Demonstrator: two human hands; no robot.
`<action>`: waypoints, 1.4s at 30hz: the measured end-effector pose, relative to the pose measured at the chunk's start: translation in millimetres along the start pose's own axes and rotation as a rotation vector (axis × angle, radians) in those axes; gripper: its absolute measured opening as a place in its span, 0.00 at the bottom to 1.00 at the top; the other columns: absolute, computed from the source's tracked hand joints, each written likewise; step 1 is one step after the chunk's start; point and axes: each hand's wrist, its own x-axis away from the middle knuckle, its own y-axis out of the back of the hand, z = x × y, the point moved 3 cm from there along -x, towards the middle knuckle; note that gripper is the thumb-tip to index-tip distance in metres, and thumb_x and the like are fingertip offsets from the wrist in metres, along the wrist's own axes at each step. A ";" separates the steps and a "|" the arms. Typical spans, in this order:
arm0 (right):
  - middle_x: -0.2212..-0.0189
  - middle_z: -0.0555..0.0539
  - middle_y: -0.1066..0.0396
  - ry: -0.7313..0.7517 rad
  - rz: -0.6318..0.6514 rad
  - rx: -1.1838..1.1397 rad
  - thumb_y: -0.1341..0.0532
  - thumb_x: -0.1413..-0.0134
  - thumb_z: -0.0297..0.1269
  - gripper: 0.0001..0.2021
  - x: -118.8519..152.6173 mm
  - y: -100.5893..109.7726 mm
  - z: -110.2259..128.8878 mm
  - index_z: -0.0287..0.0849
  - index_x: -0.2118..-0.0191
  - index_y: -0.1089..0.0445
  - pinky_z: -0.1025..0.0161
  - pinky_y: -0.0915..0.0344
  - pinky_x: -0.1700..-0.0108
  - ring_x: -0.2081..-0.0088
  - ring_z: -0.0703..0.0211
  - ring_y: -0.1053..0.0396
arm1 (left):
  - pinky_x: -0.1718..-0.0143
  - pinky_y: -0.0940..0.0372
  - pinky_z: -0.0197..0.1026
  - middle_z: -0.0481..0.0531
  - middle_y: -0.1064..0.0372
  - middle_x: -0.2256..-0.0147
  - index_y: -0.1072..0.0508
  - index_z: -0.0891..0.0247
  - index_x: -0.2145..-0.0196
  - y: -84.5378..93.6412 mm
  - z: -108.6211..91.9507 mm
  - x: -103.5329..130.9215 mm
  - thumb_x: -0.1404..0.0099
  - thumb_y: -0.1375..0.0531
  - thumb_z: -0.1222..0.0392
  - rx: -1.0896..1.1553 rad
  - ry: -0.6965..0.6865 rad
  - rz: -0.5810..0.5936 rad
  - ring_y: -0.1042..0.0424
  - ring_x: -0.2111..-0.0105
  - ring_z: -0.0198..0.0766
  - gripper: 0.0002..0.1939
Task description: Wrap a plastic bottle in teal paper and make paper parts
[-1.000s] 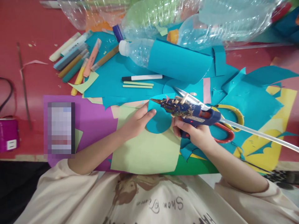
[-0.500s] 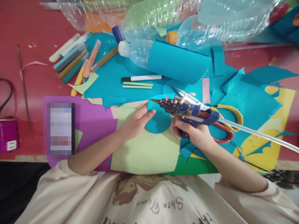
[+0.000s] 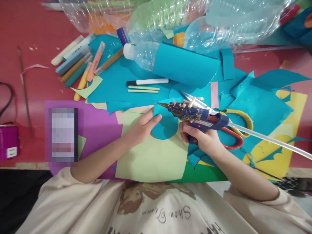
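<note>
My left hand (image 3: pixel 145 126) pinches the left edge of a blue paper piece (image 3: pixel 165 127) with a rounded lower end. Wrapped round the handle of a blue glue gun (image 3: pixel 207 121) is my right hand (image 3: pixel 201 136). The gun's dark nozzle points left, over the upper left edge of the blue piece; whether it touches cannot be made out. Dried scraps cling to the gun's front, and a long clear glue stick (image 3: pixel 268 138) sticks out of its back. Beneath the blue piece lies a light green sheet (image 3: pixel 151 159).
Scissors (image 3: pixel 236 139) with red and yellow handles lie partly under the glue gun. A bottle wrapped in blue paper (image 3: pixel 185 65) lies beyond my hands, near a white marker (image 3: pixel 152 81). Several pens (image 3: pixel 75 61) are at the left, above a phone (image 3: pixel 63 135) on purple paper.
Hardly anything differs. The glue gun and its nozzle have shifted very slightly to the right; my left hand stays on the blue paper.
</note>
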 end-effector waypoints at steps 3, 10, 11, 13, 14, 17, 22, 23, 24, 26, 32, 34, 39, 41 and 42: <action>0.85 0.51 0.36 -0.001 0.001 -0.002 0.41 0.45 0.40 0.16 0.5 0.7 -0.7 0.42 0.81 0.37 0.64 0.42 0.77 0.81 0.65 0.40 | 0.35 0.50 0.50 0.45 0.43 0.36 0.39 0.50 0.39 0.2 -0.5 -0.2 0.33 0.45 0.46 0.003 -0.013 -0.006 0.49 0.34 0.48 0.26; 0.85 0.52 0.35 -0.008 -0.002 0.020 0.41 0.45 0.42 0.15 -0.1 2.1 -1.1 0.43 0.80 0.37 0.63 0.41 0.77 0.81 0.65 0.39 | 0.35 0.50 0.50 0.44 0.44 0.36 0.38 0.50 0.40 0.8 0.5 0.6 0.33 0.45 0.46 0.013 -0.006 -0.015 0.50 0.34 0.47 0.25; 0.85 0.51 0.35 -0.003 0.001 0.017 0.41 0.45 0.42 0.16 -0.2 2.1 -1.1 0.43 0.80 0.37 0.63 0.41 0.77 0.81 0.65 0.39 | 0.35 0.51 0.50 0.44 0.44 0.36 0.38 0.50 0.40 0.9 0.6 0.8 0.33 0.45 0.47 0.015 -0.008 -0.017 0.50 0.34 0.47 0.25; 0.85 0.51 0.35 0.008 0.001 0.009 0.41 0.45 0.42 0.16 -0.3 2.0 -0.9 0.43 0.80 0.37 0.64 0.41 0.78 0.82 0.65 0.39 | 0.34 0.51 0.50 0.44 0.43 0.36 0.37 0.49 0.40 1.1 0.5 1.2 0.33 0.45 0.47 0.022 -0.018 -0.019 0.50 0.34 0.47 0.25; 0.85 0.51 0.35 0.010 -0.002 0.007 0.41 0.45 0.42 0.15 -0.3 2.0 -0.9 0.43 0.80 0.37 0.64 0.41 0.78 0.82 0.65 0.39 | 0.34 0.51 0.50 0.44 0.43 0.37 0.37 0.49 0.40 1.1 0.6 1.4 0.33 0.45 0.47 0.024 -0.018 -0.021 0.49 0.34 0.47 0.25; 0.85 0.52 0.35 0.004 -0.016 0.005 0.41 0.45 0.42 0.15 -0.4 2.3 -1.0 0.43 0.79 0.37 0.63 0.40 0.78 0.82 0.65 0.39 | 0.35 0.50 0.52 0.45 0.42 0.37 0.37 0.49 0.40 1.6 1.3 1.5 0.34 0.45 0.46 0.019 -0.002 -0.033 0.48 0.34 0.48 0.25; 0.86 0.52 0.35 -0.001 -0.026 -0.019 0.40 0.47 0.42 0.13 -1.1 2.5 -0.4 0.42 0.78 0.36 0.64 0.40 0.79 0.83 0.65 0.39 | 0.36 0.48 0.52 0.46 0.41 0.38 0.37 0.50 0.40 1.8 1.9 1.4 0.34 0.44 0.45 0.028 0.008 -0.041 0.46 0.35 0.49 0.26; 0.86 0.52 0.35 -0.003 -0.029 -0.022 0.40 0.47 0.42 0.13 -1.2 2.5 -0.4 0.42 0.78 0.36 0.64 0.40 0.79 0.83 0.65 0.39 | 0.36 0.48 0.52 0.46 0.40 0.38 0.36 0.50 0.41 1.9 2.0 1.4 0.34 0.44 0.45 0.032 0.009 -0.046 0.46 0.36 0.49 0.26; 0.86 0.52 0.35 -0.006 -0.033 -0.025 0.40 0.47 0.41 0.12 -1.2 2.4 -0.3 0.42 0.78 0.36 0.64 0.40 0.79 0.83 0.65 0.39 | 0.36 0.48 0.52 0.46 0.40 0.38 0.36 0.50 0.41 2.0 2.1 1.6 0.34 0.44 0.46 0.037 0.007 -0.051 0.46 0.36 0.49 0.25; 0.86 0.53 0.35 -0.012 -0.039 -0.032 0.40 0.48 0.40 0.11 -1.3 2.3 -0.5 0.42 0.77 0.36 0.64 0.40 0.79 0.83 0.65 0.39 | 0.36 0.47 0.51 0.46 0.40 0.38 0.36 0.50 0.41 1.9 2.4 2.1 0.34 0.44 0.47 0.055 0.001 -0.052 0.45 0.36 0.49 0.25; 0.85 0.52 0.35 -0.033 -0.044 -0.037 0.40 0.48 0.43 0.12 -1.1 2.4 -1.5 0.43 0.77 0.35 0.64 0.40 0.80 0.83 0.65 0.39 | 0.37 0.47 0.51 0.46 0.39 0.39 0.36 0.52 0.41 2.6 3.9 3.7 0.34 0.45 0.46 0.033 0.013 -0.078 0.45 0.36 0.48 0.25; 0.86 0.52 0.35 -0.038 -0.047 -0.036 0.39 0.48 0.44 0.13 -1.3 2.7 -1.4 0.43 0.77 0.35 0.64 0.40 0.80 0.83 0.65 0.39 | 0.37 0.47 0.51 0.47 0.40 0.38 0.36 0.52 0.41 2.8 3.8 3.6 0.34 0.45 0.45 0.028 0.017 -0.074 0.45 0.36 0.49 0.26; 0.86 0.52 0.35 -0.042 -0.053 -0.029 0.39 0.49 0.45 0.14 -1.8 3.7 -1.9 0.43 0.78 0.36 0.64 0.40 0.80 0.84 0.65 0.39 | 0.37 0.46 0.52 0.47 0.40 0.38 0.35 0.52 0.41 3.7 3.4 3.2 0.35 0.45 0.43 0.016 0.014 -0.072 0.44 0.37 0.50 0.27; 0.86 0.52 0.35 -0.037 -0.051 -0.030 0.39 0.48 0.44 0.14 -1.8 4.1 -2.2 0.43 0.78 0.36 0.64 0.40 0.79 0.83 0.65 0.39 | 0.37 0.47 0.51 0.46 0.40 0.38 0.34 0.52 0.42 4.1 3.1 3.3 0.35 0.44 0.44 0.021 -0.003 -0.077 0.44 0.37 0.49 0.26; 0.86 0.52 0.35 -0.033 -0.052 -0.032 0.40 0.48 0.43 0.13 -1.8 4.4 -2.3 0.43 0.78 0.36 0.64 0.41 0.79 0.83 0.65 0.39 | 0.37 0.47 0.51 0.46 0.39 0.38 0.34 0.52 0.42 4.2 2.9 3.3 0.35 0.44 0.44 0.029 -0.012 -0.078 0.44 0.37 0.49 0.25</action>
